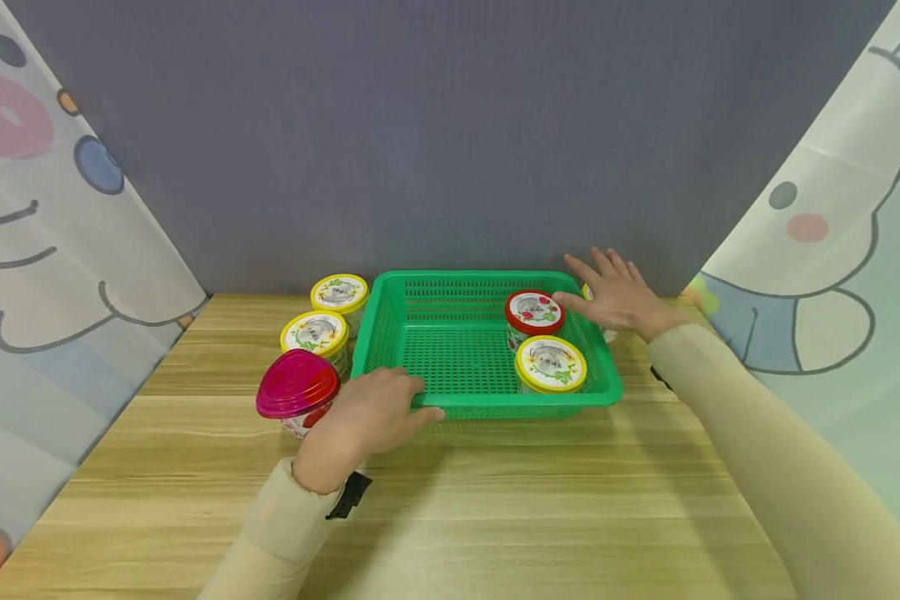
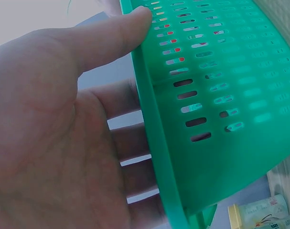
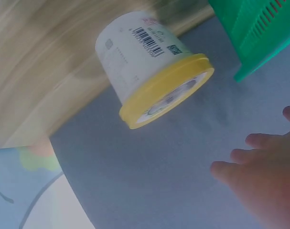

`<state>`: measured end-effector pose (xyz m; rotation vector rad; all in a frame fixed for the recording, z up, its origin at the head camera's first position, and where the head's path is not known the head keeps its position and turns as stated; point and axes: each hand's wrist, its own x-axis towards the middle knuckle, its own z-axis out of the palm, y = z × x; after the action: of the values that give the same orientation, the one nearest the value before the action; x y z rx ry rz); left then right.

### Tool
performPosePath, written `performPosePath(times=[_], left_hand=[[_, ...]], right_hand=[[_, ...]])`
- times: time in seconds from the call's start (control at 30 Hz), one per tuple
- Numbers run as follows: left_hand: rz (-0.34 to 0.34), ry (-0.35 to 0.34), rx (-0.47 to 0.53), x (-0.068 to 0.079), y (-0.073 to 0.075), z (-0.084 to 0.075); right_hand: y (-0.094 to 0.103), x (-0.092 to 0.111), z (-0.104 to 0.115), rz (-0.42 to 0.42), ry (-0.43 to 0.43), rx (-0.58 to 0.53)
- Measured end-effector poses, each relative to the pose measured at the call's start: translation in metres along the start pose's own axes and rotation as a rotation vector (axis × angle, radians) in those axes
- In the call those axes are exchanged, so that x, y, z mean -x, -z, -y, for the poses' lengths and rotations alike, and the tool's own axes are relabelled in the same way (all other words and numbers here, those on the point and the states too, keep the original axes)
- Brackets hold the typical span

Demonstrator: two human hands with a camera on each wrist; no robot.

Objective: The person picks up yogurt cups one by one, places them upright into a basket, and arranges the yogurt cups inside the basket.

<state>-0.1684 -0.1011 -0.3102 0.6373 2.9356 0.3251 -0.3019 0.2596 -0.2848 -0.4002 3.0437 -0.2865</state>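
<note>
One green rectangular plastic basket with slotted walls [image 1: 487, 401] stands on the pale wood-grain desk [image 1: 510, 517], and six tubs are in sight. Two are in the right part of the basket: one round tub with a red-rimmed lid [image 1: 535, 314] and, nearer the person, one round tub with a yellow-rimmed lid [image 1: 551, 365]. Three stand on the desk in a row left of the basket: a far yellow-lidded tub [image 1: 339, 292], a middle yellow-lidded tub [image 1: 315, 335] and one tub with a glossy pink-red, rounded-triangular plastic lid [image 1: 297, 385]. The sixth, a white tub with a yellow lid [image 3: 154, 67], stands right of the basket, apart from it.

There are two hands. The left hand [image 1: 375, 408] grips the basket's rim by its near left corner, thumb on one face of the wall and four fingers behind it. The right hand [image 1: 618, 296] is wide open, fingers straight and spread near the basket's far right corner, with hold of nothing.

That hand hides most of the sixth tub in the head view; the right wrist view shows it, with a barcode on its side. The left hand and wrist cover part of the pink-red-lidded tub, and whether they touch it I cannot tell. The basket's front rim hides the base of the yellow-rimmed tub inside. The small lid lettering is hard to make out, and both wrist views cut off the basket.
</note>
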Motion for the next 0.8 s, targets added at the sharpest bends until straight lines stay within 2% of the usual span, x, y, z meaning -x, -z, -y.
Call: performPosePath(times=[0.3,0.8], left_hand=[[0.012,0.014,0.007,0.000,0.000,0.000],[0.015,0.014,0.004,0.000,0.000,-0.001]], right_hand=[[-0.003,-0.010,-0.015,-0.007,-0.023,-0.038],[-0.013,-0.013,-0.045,0.009,-0.099,-0.079]])
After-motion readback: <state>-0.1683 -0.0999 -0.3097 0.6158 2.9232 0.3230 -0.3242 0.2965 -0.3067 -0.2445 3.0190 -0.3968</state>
